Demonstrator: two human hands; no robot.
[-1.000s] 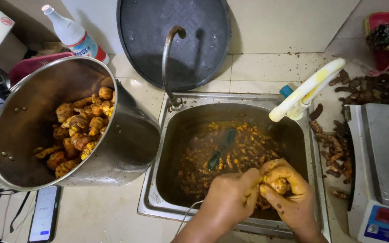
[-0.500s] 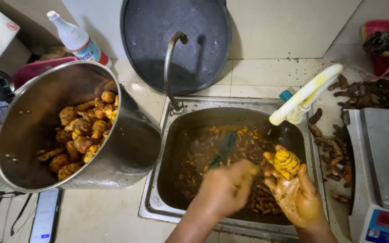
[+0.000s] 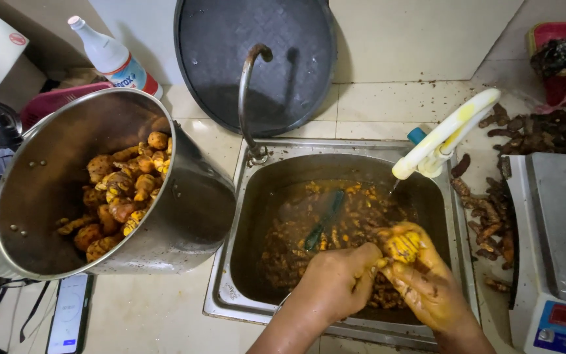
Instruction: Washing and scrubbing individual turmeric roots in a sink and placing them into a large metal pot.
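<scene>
Head view: we hold a knobbly yellow root (image 3: 403,246) over the sink (image 3: 230,288), right hand (image 3: 427,285) cupping it, left hand (image 3: 335,282) pinching its edge. It looks firm, wet and slippery, best gripped around its middle. Half a second ago, the left hand was apart.

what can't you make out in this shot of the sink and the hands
- Head view: the left hand hides its own fingertips and whatever tool it may hold against the yellow root in the right hand.
- The sink bottom is hidden by murky water and root pieces.
- The dark green thing in the water is half sunk; its kind is unclear.
- The scale is cut off by the right edge.
- The pot wall hides its lower roots.
</scene>
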